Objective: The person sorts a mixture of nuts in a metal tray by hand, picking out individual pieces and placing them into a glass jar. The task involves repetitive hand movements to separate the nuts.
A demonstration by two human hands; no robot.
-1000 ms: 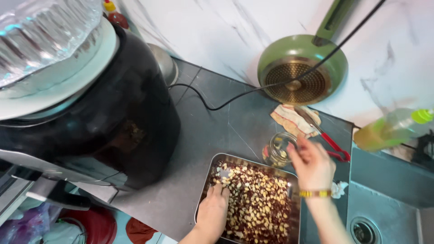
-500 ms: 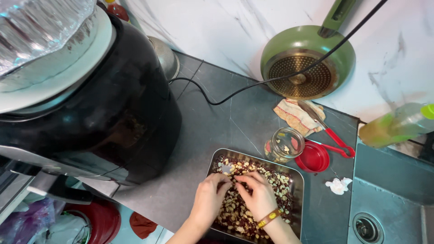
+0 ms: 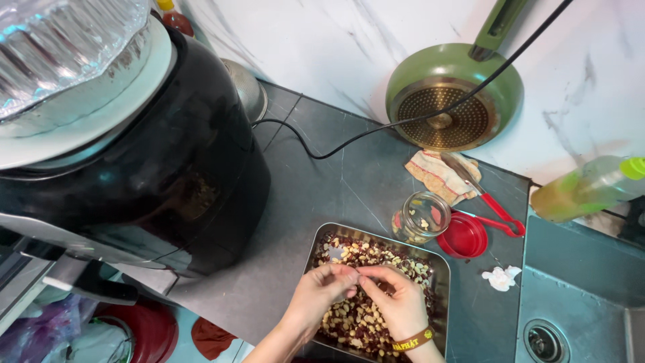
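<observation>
Both hands meet over the metal tray (image 3: 443, 269) of peanuts (image 3: 363, 316) at the lower middle of the frame.

The left hand (image 3: 319, 296) and right hand (image 3: 396, 299) come together fingertip to fingertip, fingers pinched narrow around something too small to make out, right above the nuts, which lie spread across the tray under and around both palms. A yellow wristband (image 3: 413, 339) sits on the right wrist. Just beyond the tray's upper right corner stands an open glass jar (image 3: 420, 216), its red lid (image 3: 467, 235) lying beside it, red-handled tongs (image 3: 494, 205) resting on a folded cloth (image 3: 437, 175). A green pan (image 3: 453, 94) leans against the marble wall at the upper right, and a tilted bottle (image 3: 584, 188) with a green cap shows at the right edge. A big black appliance (image 3: 134, 168) fills the left, its black cord (image 3: 349, 141) trailing across the grey counter (image 3: 322, 195).
</observation>
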